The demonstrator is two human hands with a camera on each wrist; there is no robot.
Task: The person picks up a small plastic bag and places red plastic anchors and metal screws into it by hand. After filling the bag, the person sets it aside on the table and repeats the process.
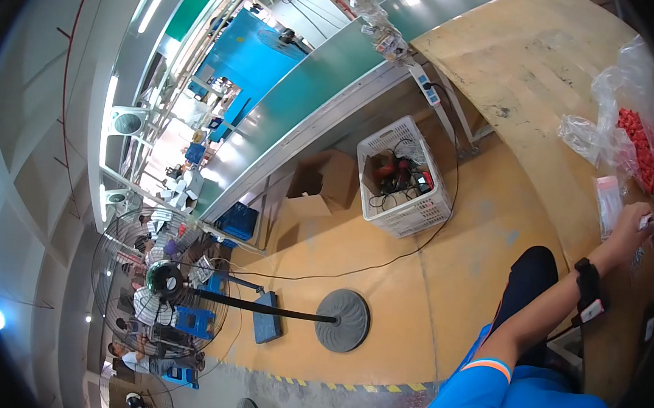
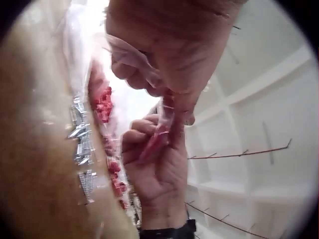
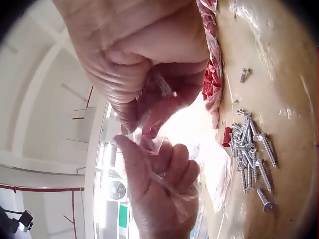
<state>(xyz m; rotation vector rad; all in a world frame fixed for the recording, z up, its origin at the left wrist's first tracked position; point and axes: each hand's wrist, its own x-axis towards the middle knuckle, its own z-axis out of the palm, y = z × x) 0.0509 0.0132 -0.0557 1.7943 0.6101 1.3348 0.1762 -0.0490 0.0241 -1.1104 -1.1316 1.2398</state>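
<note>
My left hand (image 2: 169,45) pinches a small clear plastic bag (image 2: 132,56) between thumb and fingers. Fingertip to fingertip with it is my right hand (image 3: 134,50), whose curled fingers hold a metal screw (image 3: 163,85). Something reddish shows through the plastic at the right palm in the left wrist view. On the tabletop beside the hands lies a pile of silver screws (image 3: 246,149), with a red wall plug (image 3: 227,137) at its edge. In the head view only the left hand shows, over the table's right side; the right hand is out of that view.
A large clear bag of red wall plugs (image 1: 638,146) lies on the wooden table (image 1: 519,58), with flat clear bags (image 1: 608,201) nearby. A white crate (image 1: 406,217) of cables and tools, a cardboard box (image 1: 317,184) and a standing fan (image 1: 341,322) occupy the floor.
</note>
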